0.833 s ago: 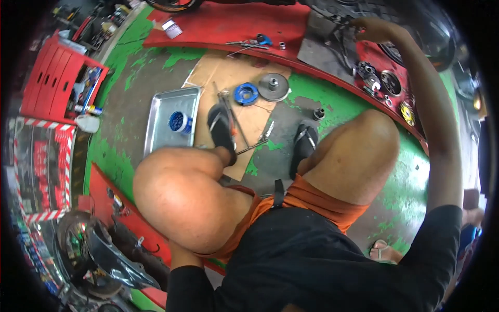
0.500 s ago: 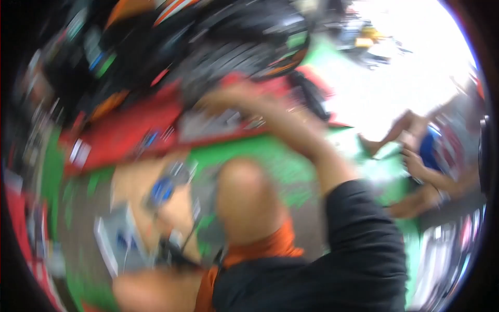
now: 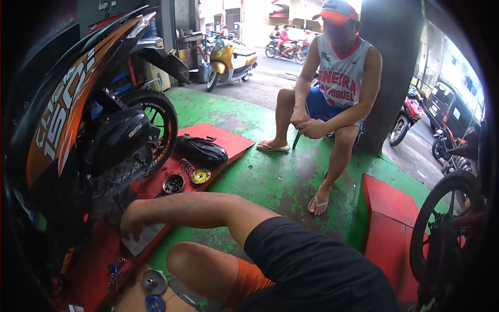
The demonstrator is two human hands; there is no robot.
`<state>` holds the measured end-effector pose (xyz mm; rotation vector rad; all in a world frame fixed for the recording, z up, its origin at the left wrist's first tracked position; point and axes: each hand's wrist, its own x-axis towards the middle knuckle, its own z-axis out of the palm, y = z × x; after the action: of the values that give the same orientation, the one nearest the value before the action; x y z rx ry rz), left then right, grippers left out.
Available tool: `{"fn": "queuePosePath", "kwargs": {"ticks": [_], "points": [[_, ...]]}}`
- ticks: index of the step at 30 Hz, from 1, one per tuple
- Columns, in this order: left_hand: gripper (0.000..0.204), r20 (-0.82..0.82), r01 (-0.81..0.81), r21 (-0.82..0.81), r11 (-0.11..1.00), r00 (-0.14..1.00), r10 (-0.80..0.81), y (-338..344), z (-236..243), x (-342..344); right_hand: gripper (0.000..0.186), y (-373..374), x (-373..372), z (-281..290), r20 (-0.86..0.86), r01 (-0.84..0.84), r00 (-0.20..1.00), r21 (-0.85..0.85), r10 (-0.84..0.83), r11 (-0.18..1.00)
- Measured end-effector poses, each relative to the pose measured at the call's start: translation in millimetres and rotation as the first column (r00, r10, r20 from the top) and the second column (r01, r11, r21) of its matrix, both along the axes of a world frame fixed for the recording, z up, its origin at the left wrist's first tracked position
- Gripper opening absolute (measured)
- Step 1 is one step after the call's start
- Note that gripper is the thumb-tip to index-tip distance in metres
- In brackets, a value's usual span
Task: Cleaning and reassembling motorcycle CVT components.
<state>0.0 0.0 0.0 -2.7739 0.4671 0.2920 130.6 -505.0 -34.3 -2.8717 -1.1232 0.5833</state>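
My right hand (image 3: 134, 221) hangs from a bent wrist over a grey flat sheet (image 3: 143, 240) on the red platform (image 3: 93, 268). Its fingers point down, loosely bent, and nothing shows between them; the thumb side is hidden. Close beyond the hand stands an orange and black scooter (image 3: 67, 112) with its rear wheel (image 3: 156, 125) toward the street. Past my forearm lie a dark round metal bell (image 3: 173, 183), a yellow finned pulley (image 3: 200, 176) with a coil spring (image 3: 187, 166), and a black plastic cover (image 3: 201, 149). My left hand is outside the picture.
A seated person (image 3: 332, 88) faces me, both hands round a thin dark object. Cardboard (image 3: 132, 296) near my knee bears a metal disc (image 3: 155, 282) and a blue ring (image 3: 154, 303). At right are a red ramp (image 3: 392, 208) and another motorcycle's wheel (image 3: 447, 223).
The view has swung up and to the right and is now sharp, bringing in the seated person and the street. My right arm still reaches over the red platform beside the scooter.
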Motion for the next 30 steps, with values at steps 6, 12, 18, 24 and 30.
{"fn": "queuePosePath", "kwargs": {"ticks": [6,12,18,24,30], "points": [[0.032,-0.032,0.297,-0.139,0.945,0.952,-0.304,-108,-17,39,0.046,20,-5,11,-0.064,0.099,0.993,0.021,-0.098,0.995],[0.042,-0.443,-0.305,-0.733,0.609,0.892,-0.087,-84,-151,91,0.058,89,-5,-32,-0.079,0.001,0.997,-0.242,-0.021,0.97],[0.032,-0.676,-0.369,-0.449,0.814,0.736,-0.039,-76,-207,80,0.059,100,-9,-83,-0.409,-0.102,0.912,-0.272,-0.019,0.957],[0.04,-0.708,-0.37,-0.405,0.836,0.705,-0.032,-60,-248,125,0.055,100,16,-129,-0.153,-0.284,0.949,-0.042,0.275,0.958],[0.038,-0.518,0.153,-0.016,0.988,0.844,-0.139,35,-282,84,0.049,141,2,-104,-0.44,-0.315,0.869,-0.138,0.227,0.939]]}}
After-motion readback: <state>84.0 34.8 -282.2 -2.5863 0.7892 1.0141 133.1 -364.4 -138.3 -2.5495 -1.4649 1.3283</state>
